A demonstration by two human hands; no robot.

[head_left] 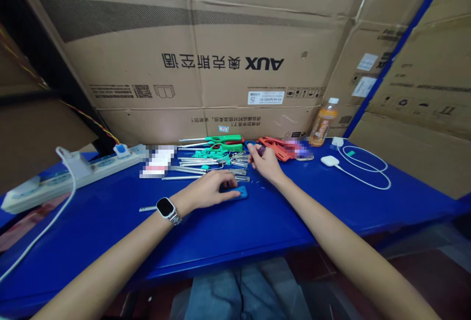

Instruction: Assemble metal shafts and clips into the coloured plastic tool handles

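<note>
My left hand (213, 188) rests on the table with fingers curled over a blue plastic lighter casing (241, 192); its thumb lies along the near side, and the hand hides much of the casing. A metal strip (147, 209) shows beyond the left wrist. Up and to the right, my right hand (265, 163) is closed in a pinch; whatever is between its fingers is too small to make out. Behind the hands lie metal lighter tubes (195, 162), small green parts (211, 154) and green long-nosed lighters (225, 139). Red-orange casings (277, 149) are heaped beyond my right hand.
A power strip (110, 162) with plugs and a white cable stands at the left. An orange drink bottle (324, 122), a white earphone case (329, 161) and a looped cable (386, 169) are on the right. Cardboard (221, 35) walls the back.
</note>
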